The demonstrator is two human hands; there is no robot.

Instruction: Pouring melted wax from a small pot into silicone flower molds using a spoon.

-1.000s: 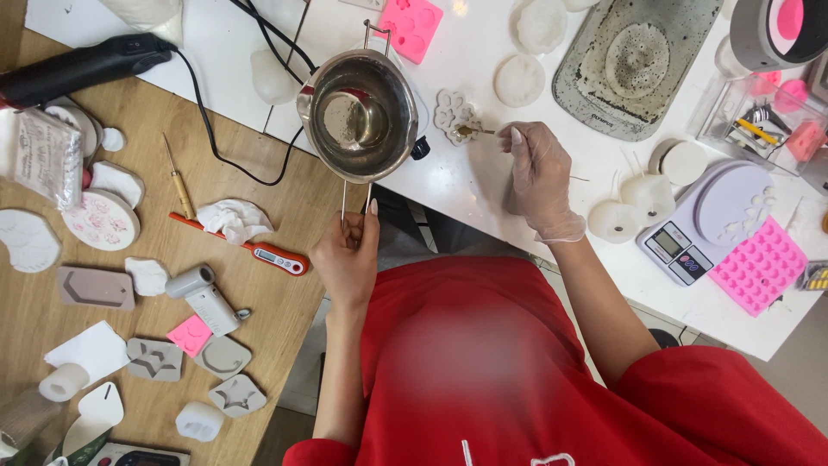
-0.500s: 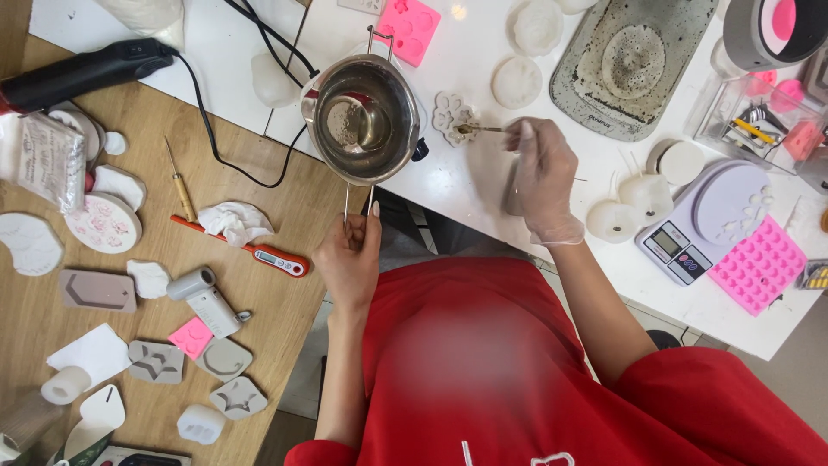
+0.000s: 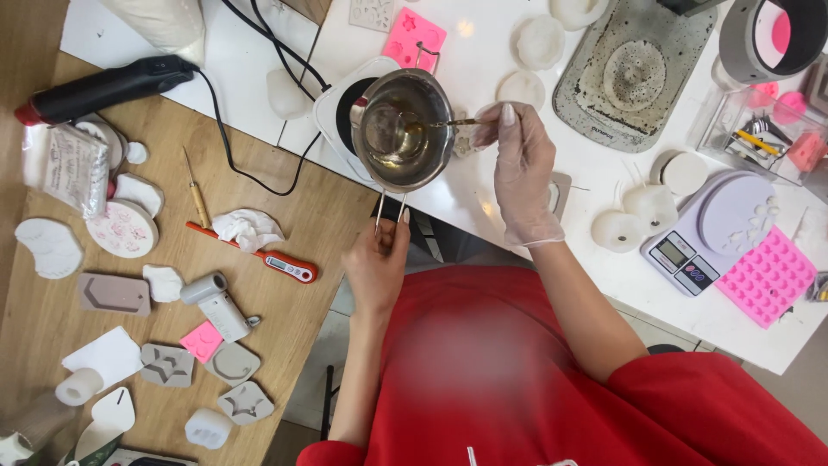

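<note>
The metal pot (image 3: 404,129) is gripped by its handle in the left hand (image 3: 375,263); the stirring stick (image 3: 448,122), pinched by the gloved right hand (image 3: 522,173), should be moved slowly.

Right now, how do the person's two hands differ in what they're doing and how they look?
The right hand wears a thin clear glove; the left hand is bare. The right hand holds a thin stick dipped into the metal pot, while the left hand grips the pot's wire handle from below. Both are at the same pot, and both arms come out of red sleeves.
</note>
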